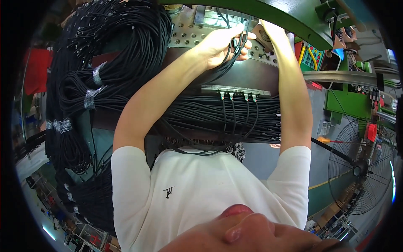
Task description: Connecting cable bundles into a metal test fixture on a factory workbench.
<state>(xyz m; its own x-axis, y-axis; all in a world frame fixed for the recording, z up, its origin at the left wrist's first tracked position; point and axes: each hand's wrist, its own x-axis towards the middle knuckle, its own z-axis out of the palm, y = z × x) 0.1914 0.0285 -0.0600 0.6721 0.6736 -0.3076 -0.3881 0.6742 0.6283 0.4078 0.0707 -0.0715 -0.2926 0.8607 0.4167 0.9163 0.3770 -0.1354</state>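
Note:
My left hand [220, 47] is closed around several black cables [237, 49] above the work table, with its fingertips wrapped past them. The upper ends of these cables run up toward a metal mould block [214, 17] on a perforated steel plate [184, 30]. My right hand [270, 27] reaches up under a green machine beam, which hides its fingers. Closer to my body, a slotted metal strip [210, 89] holds several white-ended cable connectors [231, 96] in a row. Their cables hang down over a broad bundle of black cables [191, 111].
Large coils of black cable [142, 29], some tied with clear wrap, are heaped at the left. The green beam [294, 19] crosses above my right hand. A control panel with coloured buttons [311, 56] stands on the right, and a wire-cage fan [359, 168] is behind it.

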